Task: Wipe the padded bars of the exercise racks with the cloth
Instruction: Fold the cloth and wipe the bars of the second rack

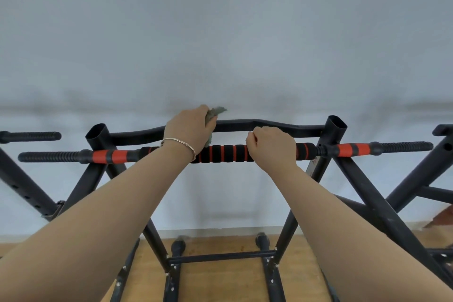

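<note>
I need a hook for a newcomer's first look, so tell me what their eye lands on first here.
The red-and-black striped padded bar across the middle of the frame draws the eye first, with the right hand curled over it right of centre. Just left of that, the left hand, a bracelet at its wrist, holds a grey-green cloth up by the black curved bar behind.
</note>
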Demonstrator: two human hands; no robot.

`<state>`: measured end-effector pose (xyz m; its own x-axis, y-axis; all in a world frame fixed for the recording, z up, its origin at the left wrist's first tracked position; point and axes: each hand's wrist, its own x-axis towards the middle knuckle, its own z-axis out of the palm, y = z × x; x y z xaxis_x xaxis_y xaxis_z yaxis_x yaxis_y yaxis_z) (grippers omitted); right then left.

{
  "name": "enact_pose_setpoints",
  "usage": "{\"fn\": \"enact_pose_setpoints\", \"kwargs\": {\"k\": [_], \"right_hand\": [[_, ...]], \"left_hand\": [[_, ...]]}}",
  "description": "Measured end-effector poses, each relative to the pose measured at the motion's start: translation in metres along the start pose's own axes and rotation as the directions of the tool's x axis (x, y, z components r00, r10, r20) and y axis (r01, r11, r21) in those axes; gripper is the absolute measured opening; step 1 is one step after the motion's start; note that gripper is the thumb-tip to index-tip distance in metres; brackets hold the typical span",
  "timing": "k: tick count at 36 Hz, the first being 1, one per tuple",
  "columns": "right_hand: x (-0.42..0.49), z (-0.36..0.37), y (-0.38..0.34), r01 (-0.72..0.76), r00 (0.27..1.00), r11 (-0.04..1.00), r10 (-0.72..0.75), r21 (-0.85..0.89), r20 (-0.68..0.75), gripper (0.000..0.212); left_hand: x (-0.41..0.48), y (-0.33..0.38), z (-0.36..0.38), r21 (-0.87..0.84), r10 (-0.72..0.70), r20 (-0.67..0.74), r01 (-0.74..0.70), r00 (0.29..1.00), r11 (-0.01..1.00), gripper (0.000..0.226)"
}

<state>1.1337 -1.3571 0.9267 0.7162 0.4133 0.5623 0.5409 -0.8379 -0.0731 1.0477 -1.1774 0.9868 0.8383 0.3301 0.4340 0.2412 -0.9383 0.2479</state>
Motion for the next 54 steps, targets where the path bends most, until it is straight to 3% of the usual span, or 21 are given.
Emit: {"fn": "enact_pose_setpoints", "kwargs": {"k": [7,14,23,25,27,30,34,39,43,50,54], "right_hand": [[-0.003,-0.004,-0.004,-0.043,0.998,0.997,0.046,0.069,-0.046,0.015],[-0.005,-0.019,-0.012,-0.047,0.996,0.98,0.062,0.194,-0.07,0.015],[-0.073,-0.051,-0.023,0.106,0.991,0.881,-0.052,0.462,-0.127,0.007],[-0.091,-0.061,-0.031,0.039,0.999,0.831,-0.034,0.555,-0.019,0.014],[-0.103,-0.073,-0.039,-0.123,0.987,0.796,0.032,0.593,0.16,0.021],[-0.12,-0.086,-0.049,-0.399,0.913,0.652,0.215,0.645,0.347,0.02],[-0.145,-0.099,-0.047,-0.587,0.798,0.416,0.443,0.695,0.408,0.011],[-0.193,-0.118,-0.033,-0.663,0.578,0.084,0.688,0.744,0.438,0.01],[-0.23,-0.131,-0.016,-0.601,0.402,-0.212,0.754,0.771,0.52,0.01],[-0.307,-0.164,0.013,-0.532,0.188,-0.331,0.851,0.779,0.49,0.011],[-0.342,-0.187,0.027,-0.514,0.107,-0.327,0.893,0.793,0.437,0.013]], "left_hand": [[-0.031,0.012,-0.005,0.099,-0.083,0.048,0.078,0.995,0.992,0.023],[-0.055,0.029,-0.015,0.046,-0.154,0.044,0.152,0.987,0.987,0.026],[-0.079,0.048,-0.021,-0.398,-0.272,0.132,0.302,0.953,0.866,0.034],[-0.085,0.056,-0.022,-0.549,-0.247,0.188,0.311,0.95,0.776,0.032],[-0.092,0.066,-0.024,-0.615,-0.22,0.235,0.32,0.947,0.721,0.028],[-0.105,0.078,-0.024,-0.68,-0.155,0.283,0.312,0.947,0.664,0.026],[-0.124,0.091,-0.022,-0.707,-0.051,0.369,0.316,0.928,0.633,0.027],[-0.15,0.101,-0.01,-0.6,0.102,0.445,0.211,0.89,0.772,0.02],[-0.178,0.115,0.002,-0.57,0.233,0.465,0.088,0.854,0.817,0.017],[-0.236,0.158,0.019,-0.659,0.433,0.531,0.035,0.728,0.751,0.017],[-0.262,0.181,0.025,-0.732,0.496,0.599,0.177,0.629,0.658,0.022]]}}
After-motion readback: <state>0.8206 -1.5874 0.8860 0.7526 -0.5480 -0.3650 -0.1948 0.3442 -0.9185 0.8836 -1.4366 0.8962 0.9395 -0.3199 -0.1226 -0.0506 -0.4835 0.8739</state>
